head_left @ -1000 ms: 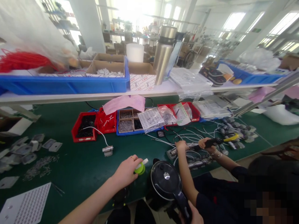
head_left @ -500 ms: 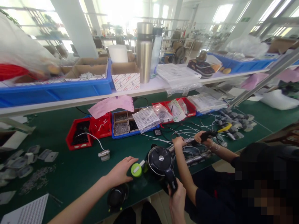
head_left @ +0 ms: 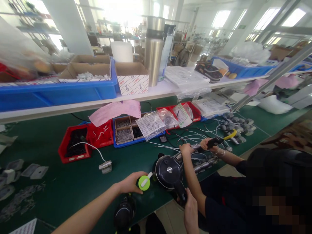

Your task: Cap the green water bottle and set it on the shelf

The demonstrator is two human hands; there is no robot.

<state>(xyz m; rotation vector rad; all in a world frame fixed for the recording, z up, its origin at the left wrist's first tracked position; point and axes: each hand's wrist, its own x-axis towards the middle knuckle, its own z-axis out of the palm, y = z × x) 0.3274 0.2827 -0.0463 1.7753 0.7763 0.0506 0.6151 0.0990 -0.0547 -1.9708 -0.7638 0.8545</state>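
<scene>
My left hand (head_left: 130, 184) grips a small green round cup with a white tab (head_left: 144, 182) near the front edge of the green table (head_left: 73, 182). My right hand (head_left: 190, 211) is wrapped round the dark handle of a black kettle (head_left: 169, 169) that stands just right of the green cup. A black headset-like object (head_left: 123, 211) lies under my left forearm at the table edge.
A co-worker in dark clothes sits at the right, one hand (head_left: 186, 149) on metal parts, the other holding a screwdriver (head_left: 219, 139). Red bins (head_left: 73, 148), a blue parts tray (head_left: 126, 131), bagged sheets, white cables and a metal connector (head_left: 105, 166) lie behind. A shelf (head_left: 97, 104) overhangs.
My left hand has closed on the green cup and tilted it, having been open beside it half a second ago. The view shifted left; the kettle stays in my right hand's grip.
</scene>
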